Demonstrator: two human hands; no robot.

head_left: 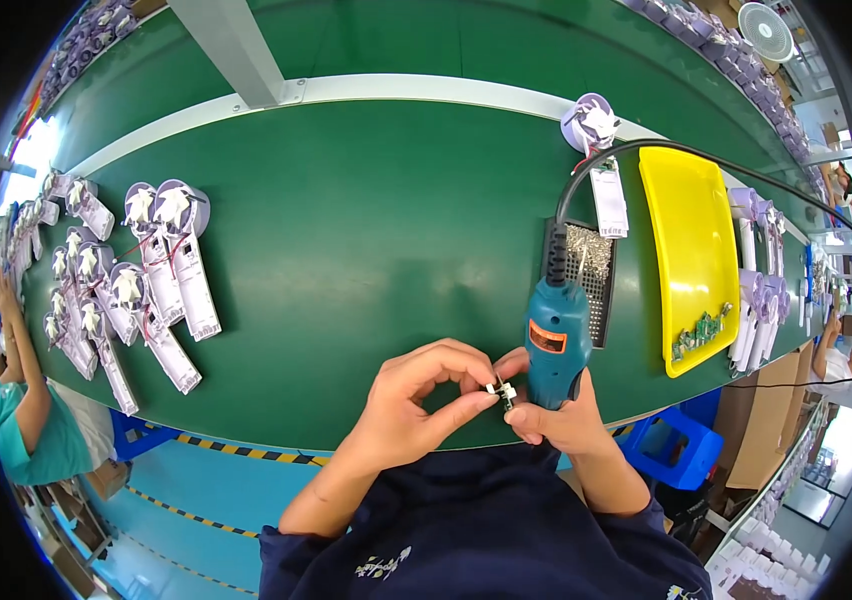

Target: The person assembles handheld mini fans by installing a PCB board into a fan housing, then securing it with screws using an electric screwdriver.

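Note:
In front of my body, my left hand point(426, 400) pinches a small green circuit board with white parts point(506, 392) between thumb and forefinger. My right hand point(571, 420) is closed around the lower end of a teal electric screwdriver point(558, 335), whose black cord leaves from the top. That hand's thumb and a fingertip also meet the small board, so both hands touch it. Just beyond the screwdriver lies a dark perforated tray of small screws point(589, 262). A yellow tray point(681, 235) to the right has several small green circuit boards point(701, 335) at its near end.
Several lilac fan units with white handles point(171, 255) lie at the left. One more fan unit point(608, 190) lies beyond the screw tray, and others point(758, 290) stand right of the yellow tray. A metal post point(236, 55) rises at the back. Blue stool point(676, 445) below right.

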